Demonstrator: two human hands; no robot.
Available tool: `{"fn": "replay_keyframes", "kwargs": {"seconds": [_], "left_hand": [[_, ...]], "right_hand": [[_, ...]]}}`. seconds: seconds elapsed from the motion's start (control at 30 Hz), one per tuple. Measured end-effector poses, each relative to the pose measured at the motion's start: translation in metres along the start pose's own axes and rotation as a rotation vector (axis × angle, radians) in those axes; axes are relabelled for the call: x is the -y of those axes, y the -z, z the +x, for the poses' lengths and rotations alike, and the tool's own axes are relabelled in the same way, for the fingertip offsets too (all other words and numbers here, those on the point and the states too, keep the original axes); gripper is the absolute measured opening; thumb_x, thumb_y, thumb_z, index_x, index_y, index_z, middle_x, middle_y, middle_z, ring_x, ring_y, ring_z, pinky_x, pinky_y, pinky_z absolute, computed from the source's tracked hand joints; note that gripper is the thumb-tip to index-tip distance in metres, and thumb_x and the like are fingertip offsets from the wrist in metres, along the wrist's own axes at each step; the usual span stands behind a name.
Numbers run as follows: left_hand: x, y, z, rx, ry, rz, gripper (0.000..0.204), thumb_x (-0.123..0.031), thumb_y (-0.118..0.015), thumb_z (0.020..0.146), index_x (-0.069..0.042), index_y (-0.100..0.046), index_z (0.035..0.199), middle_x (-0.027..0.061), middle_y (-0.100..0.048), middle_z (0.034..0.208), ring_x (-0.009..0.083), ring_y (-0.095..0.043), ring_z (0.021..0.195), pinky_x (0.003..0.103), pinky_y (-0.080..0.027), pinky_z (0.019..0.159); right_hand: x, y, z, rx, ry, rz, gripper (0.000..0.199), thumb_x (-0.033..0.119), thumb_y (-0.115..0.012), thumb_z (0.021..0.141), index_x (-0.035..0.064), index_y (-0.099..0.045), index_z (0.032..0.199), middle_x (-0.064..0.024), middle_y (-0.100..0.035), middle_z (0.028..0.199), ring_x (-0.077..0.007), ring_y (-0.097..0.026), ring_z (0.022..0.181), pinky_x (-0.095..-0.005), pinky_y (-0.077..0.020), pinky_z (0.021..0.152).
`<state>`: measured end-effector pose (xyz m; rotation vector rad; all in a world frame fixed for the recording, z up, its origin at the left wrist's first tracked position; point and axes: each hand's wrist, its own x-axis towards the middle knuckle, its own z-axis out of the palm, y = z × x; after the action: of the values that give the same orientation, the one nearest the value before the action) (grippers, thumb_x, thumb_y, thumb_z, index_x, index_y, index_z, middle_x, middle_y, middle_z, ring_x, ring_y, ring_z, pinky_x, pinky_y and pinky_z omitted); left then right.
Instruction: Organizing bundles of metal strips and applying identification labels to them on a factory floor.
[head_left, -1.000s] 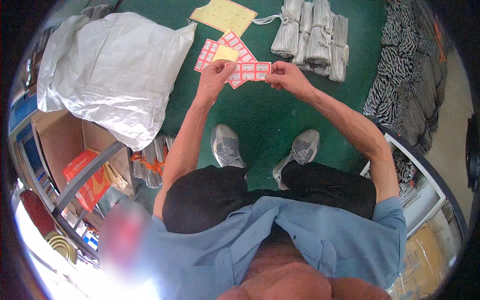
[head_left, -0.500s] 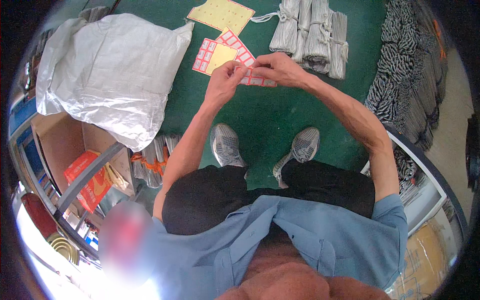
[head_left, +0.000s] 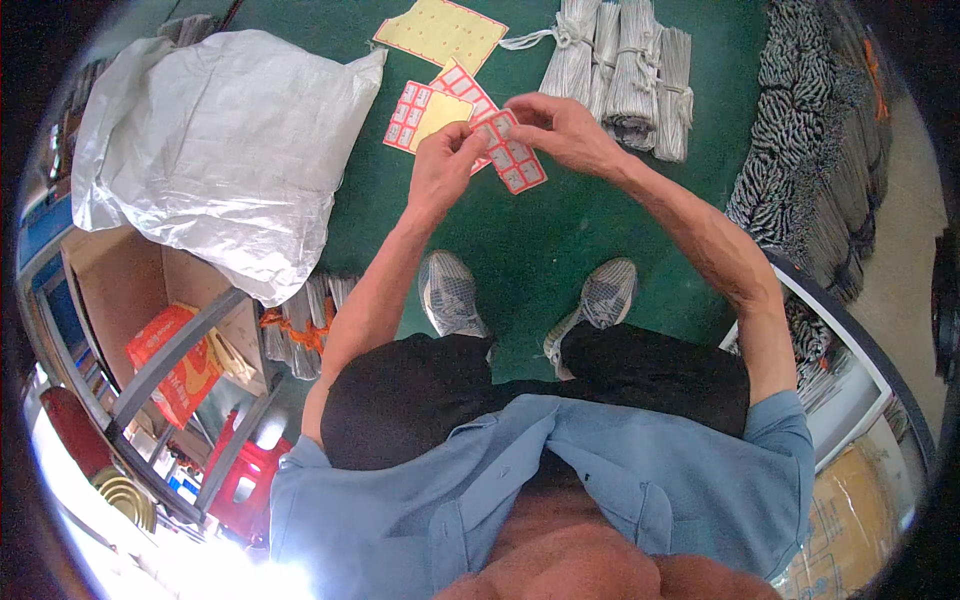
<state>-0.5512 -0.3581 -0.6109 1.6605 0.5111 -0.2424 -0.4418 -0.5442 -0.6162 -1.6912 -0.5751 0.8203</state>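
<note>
One green floor (head_left: 530,250) (cluttered), label sheet (head_left: 512,155) above

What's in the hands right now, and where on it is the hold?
A red-bordered label sheet: the right hand pinches its upper edge, and the left hand pinches its left end.

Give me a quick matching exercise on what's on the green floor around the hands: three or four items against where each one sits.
Things:
1. label sheet
2. white sack
3. grey bundles
4. yellow backing sheet

Places:
A. on the floor at the person's left
B. at the top edge, beyond the hands
C. held between left hand and right hand
D. stacked beyond the right hand

Pairs: 1-C, 2-A, 3-D, 4-B
</note>
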Motion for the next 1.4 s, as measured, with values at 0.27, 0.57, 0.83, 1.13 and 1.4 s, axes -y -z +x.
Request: {"fn": "replay_keyframes", "kwargs": {"seconds": [0.27,0.57,0.83,1.13,1.4], "left_hand": [[-0.011,-0.007,-0.008,-0.031,-0.114,0.125,0.025,-0.024,-0.063,0.093,0.000,-0.069,0.099,-0.0003,-0.065,0.080,0.0054,-0.055,0.071,0.022,-0.045,0.063],[-0.027,0.001,-0.006,0.001,-0.247,0.237,0.025,-0.021,-0.062,0.094,0.001,-0.068,0.102,0.0034,-0.067,0.080,0.0075,-0.059,0.072,0.024,-0.048,0.066],[-0.041,0.000,-0.009,-0.022,-0.257,0.156,0.024,-0.021,-0.063,0.093,0.000,-0.070,0.101,0.0022,-0.068,0.082,0.0063,-0.059,0.074,0.024,-0.048,0.067],[-0.038,0.001,-0.001,0.002,-0.237,-0.001,0.023,-0.021,-0.062,0.094,0.001,-0.068,0.098,-0.0009,-0.065,0.082,0.0059,-0.057,0.076,0.023,-0.047,0.068],[-0.039,0.005,0.005,-0.018,-0.221,-0.110,0.025,-0.024,-0.062,0.095,0.000,-0.068,0.096,-0.0010,-0.063,0.076,0.0052,-0.054,0.069,0.022,-0.045,0.062]], "right_hand": [[0.016,0.003,0.004,0.113,0.105,-0.220,0.025,0.023,-0.061,0.092,0.0023,-0.063,0.105,-0.0122,-0.070,0.088,-0.0204,-0.067,0.080,-0.0324,-0.0522,0.074],[0.031,0.003,0.001,0.109,0.179,-0.257,0.022,0.019,-0.060,0.095,-0.0006,-0.063,0.105,-0.0080,-0.066,0.085,-0.0124,-0.060,0.078,-0.0285,-0.0491,0.071],[0.036,0.002,0.001,-0.038,0.369,-0.291,0.012,0.014,-0.062,0.089,0.0030,-0.062,0.094,-0.0116,-0.064,0.084,-0.0258,-0.063,0.075,-0.0342,-0.0499,0.068],[0.034,0.000,0.004,-0.124,0.443,-0.291,0.009,0.008,-0.062,0.090,0.0016,-0.063,0.096,-0.0076,-0.064,0.085,-0.0164,-0.062,0.077,-0.0296,-0.0497,0.070],[0.036,0.009,0.011,-0.056,0.088,-0.006,0.023,0.023,-0.063,0.093,0.0007,-0.065,0.100,-0.0068,-0.067,0.085,-0.0123,-0.063,0.077,-0.0288,-0.0506,0.069]]}}
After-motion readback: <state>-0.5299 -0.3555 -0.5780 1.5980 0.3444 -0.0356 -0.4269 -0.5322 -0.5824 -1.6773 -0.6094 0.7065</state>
